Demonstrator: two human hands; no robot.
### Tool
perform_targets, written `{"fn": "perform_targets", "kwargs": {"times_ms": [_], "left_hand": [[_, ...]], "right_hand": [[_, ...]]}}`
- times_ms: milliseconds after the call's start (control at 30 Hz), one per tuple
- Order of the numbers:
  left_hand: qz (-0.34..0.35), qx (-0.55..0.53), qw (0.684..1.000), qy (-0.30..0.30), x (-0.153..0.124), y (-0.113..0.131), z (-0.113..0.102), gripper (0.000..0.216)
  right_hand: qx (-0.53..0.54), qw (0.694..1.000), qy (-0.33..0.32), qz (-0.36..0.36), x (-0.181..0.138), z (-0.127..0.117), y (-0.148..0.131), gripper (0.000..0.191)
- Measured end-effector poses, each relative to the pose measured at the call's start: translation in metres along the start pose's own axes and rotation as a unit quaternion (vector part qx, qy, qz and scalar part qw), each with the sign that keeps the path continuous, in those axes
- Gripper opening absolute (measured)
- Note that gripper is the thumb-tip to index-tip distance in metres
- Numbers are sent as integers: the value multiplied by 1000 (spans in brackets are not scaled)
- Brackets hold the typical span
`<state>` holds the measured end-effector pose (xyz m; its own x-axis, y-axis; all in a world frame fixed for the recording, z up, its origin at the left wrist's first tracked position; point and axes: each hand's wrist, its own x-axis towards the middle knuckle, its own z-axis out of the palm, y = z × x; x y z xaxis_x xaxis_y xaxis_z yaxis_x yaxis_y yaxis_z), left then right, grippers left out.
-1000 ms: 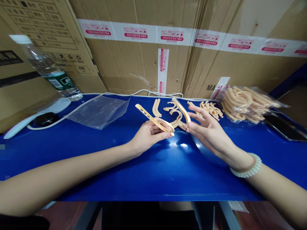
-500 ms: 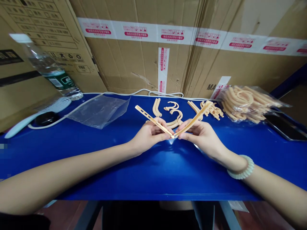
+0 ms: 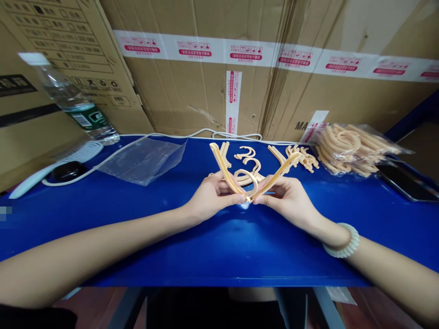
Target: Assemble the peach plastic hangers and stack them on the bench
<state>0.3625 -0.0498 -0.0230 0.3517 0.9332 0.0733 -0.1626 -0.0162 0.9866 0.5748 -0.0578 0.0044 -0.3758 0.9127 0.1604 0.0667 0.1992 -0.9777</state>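
Over the blue table (image 3: 219, 246), my left hand (image 3: 209, 198) is closed on a beige plastic hanger arm (image 3: 224, 169) that slants up to the left. My right hand (image 3: 290, 198) pinches a second beige hanger arm (image 3: 279, 172) that slants up to the right. Their lower ends meet between my fingertips in a V, with a beige hook piece (image 3: 247, 176) standing between them. Loose hook pieces (image 3: 248, 155) lie on the table just behind my hands. A pale bead bracelet (image 3: 343, 242) is on my right wrist.
A clear bag of beige parts (image 3: 353, 148) lies at the right, a small pile of parts (image 3: 303, 157) beside it. An empty clear bag (image 3: 144, 160), a water bottle (image 3: 73, 105), a white cable (image 3: 103, 157) and a dark phone (image 3: 406, 183) are there too. Cardboard boxes (image 3: 240, 68) wall the back.
My right hand closed on its arm and brought the lower end to the left arm's end. The left arm then swung more upright, and a hook piece now shows between them.
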Motion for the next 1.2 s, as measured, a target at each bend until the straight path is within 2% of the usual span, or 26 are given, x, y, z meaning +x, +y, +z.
{"fn": "perform_targets", "kwargs": {"times_ms": [167,300,400,500,633,900,1067,1133,1200], "left_hand": [[-1,-2,1000,8,-1,0,3,38],[3,13,1000,11,-1,4,4,33],[6,26,1000,14,1,12,-2,34],[20,3,999,26,6,23,-13,36],[23,-35,998,35,17,34,-29,33],[10,-6,1000,1,28,37,-50,29],[-5,-18,1000,23,34,37,-62,34],[-1,21,999,26,36,39,-65,34],[19,109,994,7,36,42,-69,32]], "right_hand": [[-26,999,17,-8,-3,6,1,23],[-25,1000,12,-9,0,4,-1,25],[-55,997,-41,-28,7,-18,-10,25],[-145,983,-87,-74,14,-52,-25,24],[-214,970,-39,-109,19,-85,-38,25],[-269,958,-53,-87,19,-93,-38,32],[-300,950,-52,-73,20,-102,-39,34],[-329,936,-74,-98,22,-105,-40,31],[-365,916,-101,-133,24,-107,-41,28]]}}
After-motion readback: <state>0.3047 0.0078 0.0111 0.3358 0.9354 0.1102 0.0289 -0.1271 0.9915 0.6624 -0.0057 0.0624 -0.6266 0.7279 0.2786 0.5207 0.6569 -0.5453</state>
